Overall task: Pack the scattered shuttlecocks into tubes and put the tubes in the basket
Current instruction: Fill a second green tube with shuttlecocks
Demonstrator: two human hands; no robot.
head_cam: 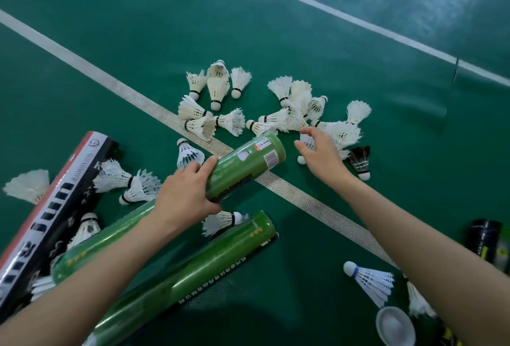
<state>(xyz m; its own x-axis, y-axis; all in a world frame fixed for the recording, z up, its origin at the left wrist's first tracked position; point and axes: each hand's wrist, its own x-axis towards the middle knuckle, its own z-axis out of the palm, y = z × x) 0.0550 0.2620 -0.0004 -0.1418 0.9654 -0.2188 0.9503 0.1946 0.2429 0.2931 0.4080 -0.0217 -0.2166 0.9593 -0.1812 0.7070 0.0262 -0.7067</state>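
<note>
My left hand [185, 193] grips a green tube [245, 163] around its middle, its far end raised and pointing toward the pile. Several white shuttlecocks [292, 116] lie scattered on the green court floor. My right hand [321, 156] hovers with spread fingers over a shuttlecock [305, 147] at the pile's near edge, touching it; whether the fingers close round it I cannot tell. A black-feathered shuttlecock [360, 162] lies just right of that hand.
Another green tube [193, 271] and a black-and-white tube [47, 207] lie at lower left with shuttlecocks around them. A white cap [394, 326], a blue-banded shuttlecock [369, 280] and dark tubes [487, 240] sit at lower right. White court lines [303, 199] cross the floor.
</note>
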